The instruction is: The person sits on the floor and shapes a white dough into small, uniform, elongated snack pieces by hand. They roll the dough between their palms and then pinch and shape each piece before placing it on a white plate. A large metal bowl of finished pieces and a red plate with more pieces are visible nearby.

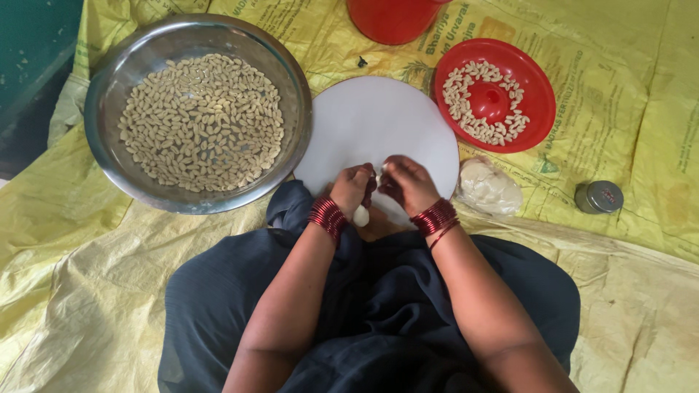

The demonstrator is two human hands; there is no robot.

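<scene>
My left hand [352, 188] and my right hand [409, 183] meet over the near edge of a round white board [378, 124]. The fingers of both are closed together on a small pale piece of dough, mostly hidden. A white lump [361, 215] shows just below my left hand. Red bangles ring both wrists. A big steel bowl [103, 94] full of small pale shaped pieces [202, 122] stands to the left. At the right, a red plate [540, 87] carries a ring of similar pieces [473, 125].
A lump of dough in a clear bag [488, 187] lies right of the board. A small steel tin [598, 196] sits further right. A red bucket [393, 18] stands at the top. Everything rests on yellow printed sacking [87, 291]. My dark-clothed lap fills the bottom.
</scene>
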